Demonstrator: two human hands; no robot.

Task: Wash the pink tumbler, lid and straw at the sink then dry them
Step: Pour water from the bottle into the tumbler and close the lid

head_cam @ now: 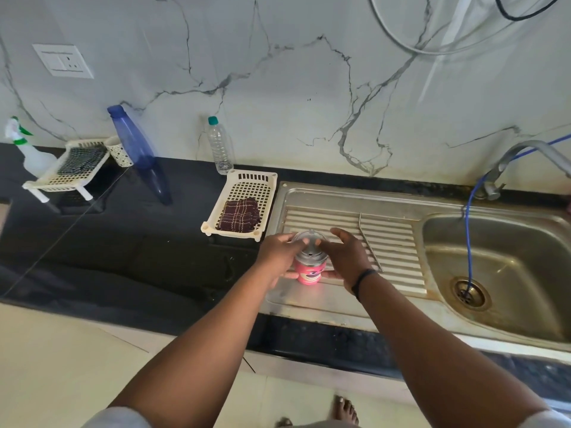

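the left hand's (279, 253) fingers reach across the near-left rim of the clear lid (309, 242), their tips touching it and lying fairly straight; its thumb shows low beside the cup's left wall. the right hand (346, 256) flanks the other side with fingers spread and relaxed, the thumb near the cup's base on the right; whether those fingers actually touch the lid i cannot tell. a dark band circles the right wrist.

between the two hands the pink tumbler (309, 273) stands upright on the ribbed steel draining board (395, 242), the lid seated on top. the metal straw (369, 242) lies on the ribs just right of the right hand, apart from the cup.

to the right is the sink basin (525, 291), a blue hose (468, 242) running down into its drain, the tap (525, 152) above at the far right. left of the board, a cream basket (247, 186) holds a folded maroon checked cloth (239, 215). further left on the dark counter (123, 242) stand a clear bottle (220, 149), a blue bottle (133, 140), another basket (49, 180) and a spray bottle (24, 149).
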